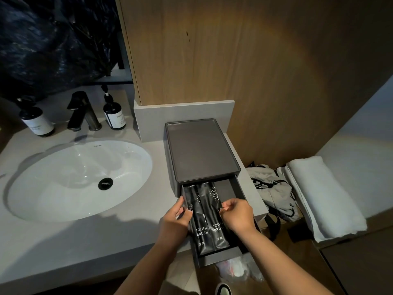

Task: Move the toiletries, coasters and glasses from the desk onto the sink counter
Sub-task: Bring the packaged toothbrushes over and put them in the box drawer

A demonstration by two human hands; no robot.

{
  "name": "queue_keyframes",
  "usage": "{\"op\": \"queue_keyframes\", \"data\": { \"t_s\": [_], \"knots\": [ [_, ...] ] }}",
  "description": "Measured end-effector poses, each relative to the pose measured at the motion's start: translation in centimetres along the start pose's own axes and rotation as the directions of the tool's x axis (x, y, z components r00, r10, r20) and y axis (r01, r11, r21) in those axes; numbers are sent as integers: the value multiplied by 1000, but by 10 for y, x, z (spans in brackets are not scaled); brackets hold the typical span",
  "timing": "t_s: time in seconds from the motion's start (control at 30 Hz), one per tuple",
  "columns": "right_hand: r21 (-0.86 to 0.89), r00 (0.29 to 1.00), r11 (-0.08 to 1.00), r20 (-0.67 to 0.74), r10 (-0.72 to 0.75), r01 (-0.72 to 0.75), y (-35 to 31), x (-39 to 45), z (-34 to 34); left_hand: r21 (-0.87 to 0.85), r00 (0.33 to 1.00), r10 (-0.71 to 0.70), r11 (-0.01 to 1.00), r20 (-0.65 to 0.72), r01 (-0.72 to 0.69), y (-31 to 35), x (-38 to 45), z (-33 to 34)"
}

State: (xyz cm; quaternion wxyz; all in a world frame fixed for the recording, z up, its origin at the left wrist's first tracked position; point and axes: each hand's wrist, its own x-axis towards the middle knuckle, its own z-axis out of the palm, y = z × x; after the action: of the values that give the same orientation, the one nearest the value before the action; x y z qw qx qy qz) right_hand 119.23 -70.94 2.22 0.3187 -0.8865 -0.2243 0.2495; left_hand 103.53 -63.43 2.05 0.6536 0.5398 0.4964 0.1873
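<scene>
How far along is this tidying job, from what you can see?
Two toothbrush packets already lie in the open drawer of the dark box on the sink counter. The left hand and right hand are settling them now. No coasters or glasses show on the counter, so those seem left.

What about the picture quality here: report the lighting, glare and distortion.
Head view: dim overall, a warm patch on the wood wall; small glints in the sink; wide-angle bending at the edges; the hands and toothbrush packets stay sharp.
</scene>
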Motion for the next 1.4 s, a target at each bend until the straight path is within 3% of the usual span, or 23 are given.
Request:
{"op": "queue_keyframes", "data": {
  "t_s": [0.2,0.37,0.53,0.7,0.87,1.03,1.17,1.4],
  "knots": [
    [-157,994,982,-20,-107,103,-1,-6,1,31,1000,-12,999,19,11,-4,0,-3],
    [-288,978,941,-48,-201,179,-10,-19,-5,108,993,-33,994,112,21,3,-1,-17],
    [-257,936,907,-24,-351,334,-18,-33,-12,297,983,101,944,156,-144,28,-15,-38],
    [-231,861,830,118,-494,508,-29,-48,-24,549,929,310,749,203,-370,54,-37,-55],
    [-250,759,721,313,-571,646,-52,-56,-38,744,881,382,493,280,-450,70,-65,-71],
    [-285,673,618,441,-594,732,-74,-61,-54,817,879,367,374,304,-439,76,-88,-78],
    [-327,639,558,518,-569,763,-78,-72,-68,854,912,345,384,220,-351,70,-118,-76],
    [-318,520,418,620,-588,851,-67,-99,-77,890,931,360,406,55,-210,52,-171,-75]
  ]
}}
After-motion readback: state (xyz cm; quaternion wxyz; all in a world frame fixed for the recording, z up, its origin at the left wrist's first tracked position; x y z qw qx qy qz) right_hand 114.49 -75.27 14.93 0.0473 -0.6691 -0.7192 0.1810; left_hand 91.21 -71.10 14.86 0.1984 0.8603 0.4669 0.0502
